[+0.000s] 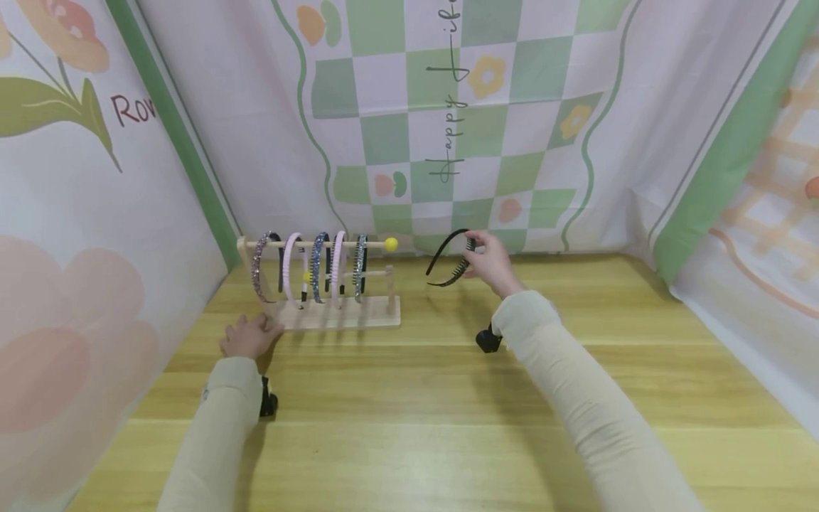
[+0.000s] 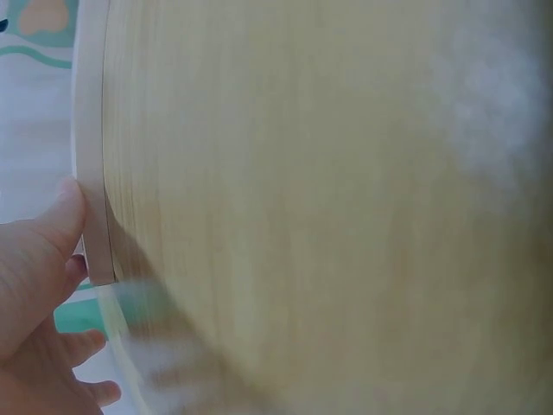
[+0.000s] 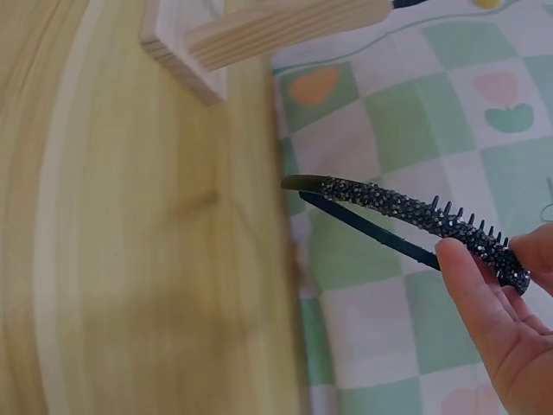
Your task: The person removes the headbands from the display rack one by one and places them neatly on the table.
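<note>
A black glittery headband point(image 3: 389, 203) with comb teeth is pinched between the thumb and fingers of my right hand point(image 1: 491, 264), in the air right of a wooden headband rack point(image 1: 345, 321). Its two ends point left toward the rack. At the rack's left end, my left hand point(image 1: 248, 336) holds the base corner, the thumb against its edge in the left wrist view point(image 2: 65, 225). On the upper rod hang several headbands: a rosy glitter one point(image 1: 257, 270), a pale pink one point(image 1: 288, 274), a blue glitter one point(image 1: 316, 267), another pink one point(image 1: 338, 274) and a silvery glitter one point(image 1: 360, 274).
The rack stands toward the back left of a wood-grain table point(image 1: 397, 441). A yellow ball point(image 1: 391, 244) caps the upper rod's right end. Behind the table hangs a green-and-white checked curtain point(image 1: 435, 135); more printed cloth point(image 1: 77, 284) flanks the left side.
</note>
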A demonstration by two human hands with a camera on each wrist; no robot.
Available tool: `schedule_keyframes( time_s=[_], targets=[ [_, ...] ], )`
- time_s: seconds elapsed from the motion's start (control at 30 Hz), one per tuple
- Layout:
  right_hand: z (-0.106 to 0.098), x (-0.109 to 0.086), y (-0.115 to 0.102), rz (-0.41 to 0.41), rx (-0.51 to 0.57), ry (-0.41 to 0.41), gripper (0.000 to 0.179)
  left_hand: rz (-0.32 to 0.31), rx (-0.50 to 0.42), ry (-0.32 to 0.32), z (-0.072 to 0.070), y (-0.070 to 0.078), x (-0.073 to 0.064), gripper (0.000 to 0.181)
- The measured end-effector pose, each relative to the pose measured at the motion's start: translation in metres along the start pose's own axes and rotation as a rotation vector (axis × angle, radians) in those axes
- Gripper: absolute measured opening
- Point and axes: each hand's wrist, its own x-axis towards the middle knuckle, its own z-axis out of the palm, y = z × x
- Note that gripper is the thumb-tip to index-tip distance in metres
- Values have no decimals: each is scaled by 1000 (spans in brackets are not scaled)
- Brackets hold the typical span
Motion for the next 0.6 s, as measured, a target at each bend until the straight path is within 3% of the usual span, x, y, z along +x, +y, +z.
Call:
schedule_keyframes(
  time_s=[0.6],
  targets=[
    [11, -9, 27, 30, -57, 14, 51, -4, -11, 6, 3, -3, 4, 75]
  ],
)
